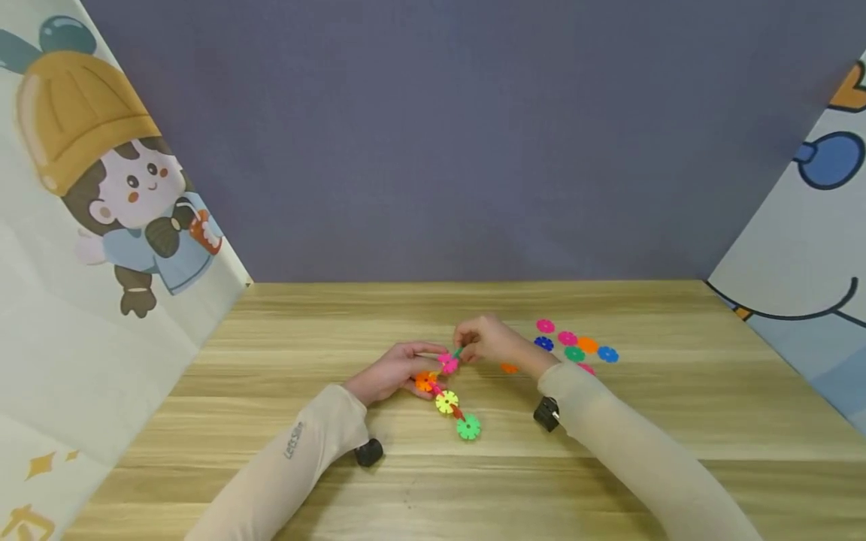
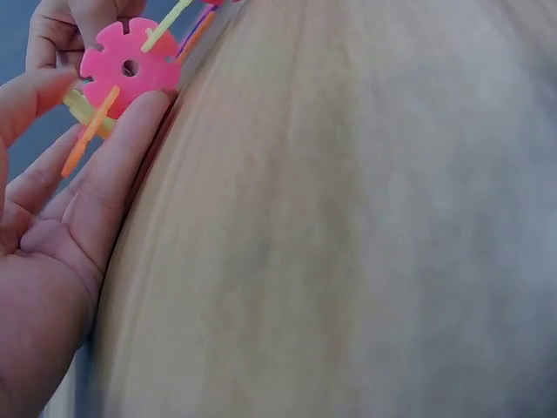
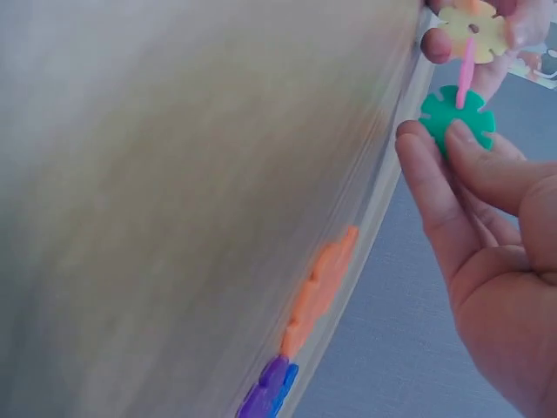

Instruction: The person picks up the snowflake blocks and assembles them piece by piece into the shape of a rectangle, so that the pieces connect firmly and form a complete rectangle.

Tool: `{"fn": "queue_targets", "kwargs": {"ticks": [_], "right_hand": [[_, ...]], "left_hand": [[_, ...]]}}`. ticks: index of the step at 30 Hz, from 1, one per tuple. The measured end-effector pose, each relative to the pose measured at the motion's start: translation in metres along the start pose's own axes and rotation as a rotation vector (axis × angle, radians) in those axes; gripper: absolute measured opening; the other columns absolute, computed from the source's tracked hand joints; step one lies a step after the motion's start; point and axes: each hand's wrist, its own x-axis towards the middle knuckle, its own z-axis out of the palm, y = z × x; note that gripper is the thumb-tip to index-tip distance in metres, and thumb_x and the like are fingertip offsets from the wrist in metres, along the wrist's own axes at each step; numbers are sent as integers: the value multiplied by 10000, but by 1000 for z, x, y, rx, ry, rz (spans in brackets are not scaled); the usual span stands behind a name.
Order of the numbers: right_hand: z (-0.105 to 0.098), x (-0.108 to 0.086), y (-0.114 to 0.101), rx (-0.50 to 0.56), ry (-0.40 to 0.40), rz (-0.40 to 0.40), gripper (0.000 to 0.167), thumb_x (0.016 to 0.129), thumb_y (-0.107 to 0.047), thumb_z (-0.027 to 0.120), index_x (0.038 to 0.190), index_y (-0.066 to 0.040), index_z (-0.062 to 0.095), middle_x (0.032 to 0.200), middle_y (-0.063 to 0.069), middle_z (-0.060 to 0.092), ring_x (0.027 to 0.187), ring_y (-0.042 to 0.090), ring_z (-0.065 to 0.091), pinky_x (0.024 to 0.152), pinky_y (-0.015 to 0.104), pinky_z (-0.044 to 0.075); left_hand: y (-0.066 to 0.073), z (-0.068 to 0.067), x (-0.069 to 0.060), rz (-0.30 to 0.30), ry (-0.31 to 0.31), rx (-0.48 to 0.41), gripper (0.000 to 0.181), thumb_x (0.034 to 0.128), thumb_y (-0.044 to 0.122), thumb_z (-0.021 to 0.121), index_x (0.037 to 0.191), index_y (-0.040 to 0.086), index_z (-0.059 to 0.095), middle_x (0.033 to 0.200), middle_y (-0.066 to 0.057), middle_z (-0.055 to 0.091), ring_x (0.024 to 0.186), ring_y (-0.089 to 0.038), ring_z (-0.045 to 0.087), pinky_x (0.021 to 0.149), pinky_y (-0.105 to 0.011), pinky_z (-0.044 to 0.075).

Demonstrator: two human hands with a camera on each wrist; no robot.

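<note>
Pale cream fabric sleeves (image 1: 271, 473) extend across the near part of the light wood-grain desk (image 1: 433, 503). Between them, the left grip (image 1: 401, 368) holds a yellow notched plastic disc (image 3: 489, 37) within a linked multicoloured disc chain (image 1: 442, 396), which trails toward the near side. Its right counterpart, the right grip (image 1: 490, 340), pinches a green notched plastic disc (image 3: 476, 116) meeting that chain's pink disc (image 3: 467, 65); loose coloured discs (image 1: 574, 353) lie beyond the right wrist.
</note>
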Motion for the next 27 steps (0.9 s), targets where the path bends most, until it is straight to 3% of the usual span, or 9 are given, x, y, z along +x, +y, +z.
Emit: {"fn": "queue_targets", "kwargs": {"ticks": [5,10,13,17,20,27], "right_hand": [[-3,-2,4,22,-12,-16,90,839,72,741,845,-9,703,819,93,720,755,224,687,662,325,609],[-15,-7,10,0,32,-24,102,850,92,719,941,46,715,896,149,729,854,282,694,763,372,601],[-22,-8,14,-23,50,2,153,852,74,727,1003,73,701,926,167,728,881,268,697,788,358,596],[-31,-10,19,-28,65,53,225,853,48,742,1066,85,680,938,184,724,868,272,697,735,345,597],[-36,-12,20,-29,72,78,245,848,69,730,1083,96,666,937,198,717,869,294,692,707,344,594],[-41,-16,27,-69,71,150,267,798,77,752,1050,105,670,864,165,713,780,245,682,658,311,587]], "left_hand": [[1,1,-1,-24,1,8,494,974,92,609,1433,-19,461,1114,-196,696,931,-269,709,693,-385,621],[1,-2,-2,-23,-15,-17,555,992,54,546,1519,46,373,1133,-192,675,931,-268,706,725,-416,618],[1,-3,-2,-13,-31,-25,609,989,59,527,1557,77,310,1214,-239,633,936,-258,705,758,-442,611],[2,-5,-1,-17,-50,-42,677,973,53,511,1588,121,237,1414,-282,486,953,-244,700,784,-446,606],[4,-6,1,-39,-53,-63,684,967,41,497,1591,143,237,1470,-287,418,974,-255,696,790,-455,603],[9,-5,2,-74,-48,-82,609,977,32,517,1552,81,323,1343,-255,550,1028,-305,688,789,-476,601]]}}
